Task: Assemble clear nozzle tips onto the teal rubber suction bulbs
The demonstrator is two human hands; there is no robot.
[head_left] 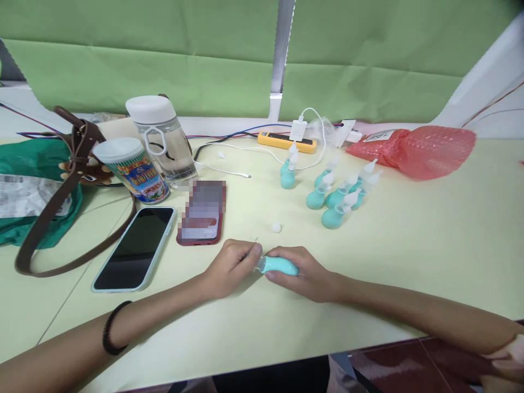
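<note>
My right hand [306,275] is closed around a teal rubber bulb [280,266] that lies sideways on the pale yellow table [409,262]. My left hand [231,266] pinches at the bulb's clear tip, fingers closed on it. A small white cap [277,227] lies just beyond my hands. Further back, several finished teal bulbs with clear tips [339,194] lie in a loose group, and another two [289,172] stand a little to their left.
Two phones [137,246] [202,213] lie to the left, with a printed can [135,170], a clear water bottle [166,143] and a brown-strapped bag [77,164] behind them. A yellow power strip [286,142] and a red plastic bag [417,148] sit at the back.
</note>
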